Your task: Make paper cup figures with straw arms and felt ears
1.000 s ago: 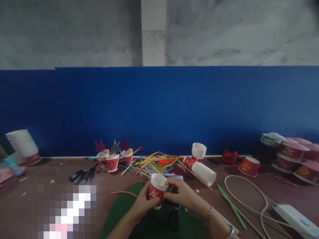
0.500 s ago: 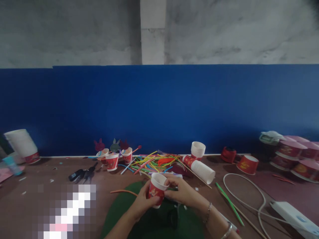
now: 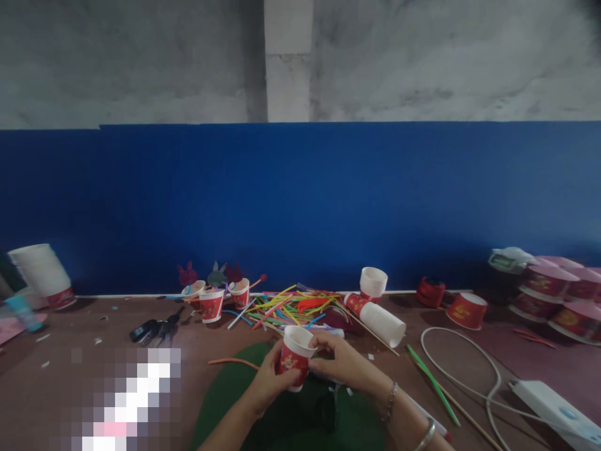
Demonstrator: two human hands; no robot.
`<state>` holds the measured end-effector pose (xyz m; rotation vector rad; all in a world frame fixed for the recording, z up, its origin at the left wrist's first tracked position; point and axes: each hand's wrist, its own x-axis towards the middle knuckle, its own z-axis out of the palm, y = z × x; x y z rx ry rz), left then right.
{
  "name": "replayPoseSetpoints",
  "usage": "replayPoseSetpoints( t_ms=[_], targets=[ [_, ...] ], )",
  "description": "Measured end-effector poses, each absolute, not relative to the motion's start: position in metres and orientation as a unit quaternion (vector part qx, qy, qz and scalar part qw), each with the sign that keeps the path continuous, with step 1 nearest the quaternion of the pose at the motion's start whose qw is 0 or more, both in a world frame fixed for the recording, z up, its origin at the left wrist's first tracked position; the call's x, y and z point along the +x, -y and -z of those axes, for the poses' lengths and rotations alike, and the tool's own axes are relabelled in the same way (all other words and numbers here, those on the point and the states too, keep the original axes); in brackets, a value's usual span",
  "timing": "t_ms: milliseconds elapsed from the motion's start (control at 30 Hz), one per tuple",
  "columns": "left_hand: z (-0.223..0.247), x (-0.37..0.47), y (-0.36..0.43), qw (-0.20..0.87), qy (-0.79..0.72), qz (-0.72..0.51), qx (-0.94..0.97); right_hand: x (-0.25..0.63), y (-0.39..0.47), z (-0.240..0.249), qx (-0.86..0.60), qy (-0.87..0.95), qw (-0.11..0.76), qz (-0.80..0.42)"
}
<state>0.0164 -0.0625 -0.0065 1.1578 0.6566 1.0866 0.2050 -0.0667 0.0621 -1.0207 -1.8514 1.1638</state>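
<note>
A red and white paper cup is held upright above a dark green round surface. My left hand wraps round its left side, with the thumb across the front. My right hand grips the cup's rim and right side between fingers and thumb. Just behind the hands lies a pile of colourful thin sticks. An orange stick lies to the left of my left hand, and scissors appear to rest below my right hand, partly hidden.
Three cups with animal cut-outs stand at the back left, near keys. Stacked white cups lie behind my right hand. A cable, a power strip and pink-topped red tubs are at the right.
</note>
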Motion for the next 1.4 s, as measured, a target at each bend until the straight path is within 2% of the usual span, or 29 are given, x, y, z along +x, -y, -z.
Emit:
replayPoseSetpoints(
  t_ms=[333, 733, 900, 1033, 1133, 1200, 1400],
  targets=[
    [-0.01, 0.019, 0.071, 0.657, -0.299, -0.465, 0.513, 0.204, 0.069, -0.064, -0.391, 0.667, 0.342, -0.534],
    [0.005, 0.021, 0.07, 0.67, -0.287, -0.445, 0.521, 0.209, 0.065, -0.058, -0.419, 0.741, 0.299, -0.432],
    [-0.007, 0.024, 0.074, 0.585, -0.303, -0.472, 0.586, 0.202, 0.072, -0.061, -0.441, 0.77, 0.284, -0.363],
    [-0.014, 0.023, 0.078, 0.502, -0.359, -0.465, 0.635, 0.201, 0.066, -0.058, -0.42, 0.78, 0.3, -0.355],
    [-0.008, 0.018, 0.08, 0.481, -0.414, -0.434, 0.639, 0.206, 0.045, -0.052, -0.491, 0.759, 0.311, -0.293],
    [-0.002, 0.014, 0.082, 0.453, -0.455, -0.424, 0.639, 0.209, 0.027, -0.048, -0.558, 0.752, 0.281, -0.21],
    [0.002, 0.002, 0.09, 0.375, -0.487, -0.429, 0.663, 0.188, -0.006, -0.041, -0.593, 0.772, 0.196, -0.118]
  ],
)
